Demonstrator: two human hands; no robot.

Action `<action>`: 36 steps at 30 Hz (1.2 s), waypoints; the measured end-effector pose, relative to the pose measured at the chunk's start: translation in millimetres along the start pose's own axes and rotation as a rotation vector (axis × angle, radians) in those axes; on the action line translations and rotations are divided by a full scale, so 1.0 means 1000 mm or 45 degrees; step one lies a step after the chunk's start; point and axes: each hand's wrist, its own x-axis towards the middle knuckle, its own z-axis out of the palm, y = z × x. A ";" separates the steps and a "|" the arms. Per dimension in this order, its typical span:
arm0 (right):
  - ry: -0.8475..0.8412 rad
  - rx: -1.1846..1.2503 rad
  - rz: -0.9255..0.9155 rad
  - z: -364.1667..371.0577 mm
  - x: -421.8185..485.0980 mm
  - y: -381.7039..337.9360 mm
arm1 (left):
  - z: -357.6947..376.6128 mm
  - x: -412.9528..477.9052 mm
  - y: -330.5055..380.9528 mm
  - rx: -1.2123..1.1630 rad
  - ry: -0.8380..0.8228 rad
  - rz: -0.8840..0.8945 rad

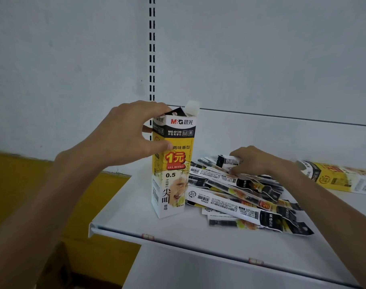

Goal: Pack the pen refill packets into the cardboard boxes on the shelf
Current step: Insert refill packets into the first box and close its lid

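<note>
while the head view looks down on a white metal shelf (134, 217), a tall white, yellow and black cardboard box (173, 174) stands upright near the shelf's front left corner, its top flaps open and a black tab with a hole showing at the mouth. the left hand (125, 132) grips the box near its top: the thumb presses the front face and the other fingers curl over the upper rim. just right of the box, a loose pile of flat white, black and yellow pen refill packets (249, 203) lies on the shelf, spreading from the middle toward the front edge, the packets overlapping at different angles. the right hand (257, 161) rests on the back of the pile, its fingers pinching one white and black packet (228, 161) that is tilted up from the others. a second cardboard box (340, 177) with the same print lies flat toward the shelf's right edge, apart from the pile. behind the back edge rises a pale grey panel with a slotted upright (152, 49). a yellow wall band (21, 184) shows past the shelf's left edge.
</note>
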 end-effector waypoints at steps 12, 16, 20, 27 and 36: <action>0.470 0.493 0.051 -0.026 -0.010 -0.006 | -0.002 0.001 0.005 0.017 -0.020 -0.018; 0.323 1.189 0.007 -0.034 -0.015 -0.014 | -0.002 0.000 0.002 0.009 -0.031 -0.025; 0.352 1.148 -0.090 -0.038 -0.017 -0.023 | -0.002 0.001 0.002 0.021 -0.037 -0.019; 1.010 1.364 -0.091 -0.068 -0.020 -0.059 | -0.003 0.003 0.003 0.021 -0.063 -0.024; 1.196 1.479 -0.497 -0.121 -0.051 -0.109 | -0.006 0.006 0.004 0.005 -0.089 0.009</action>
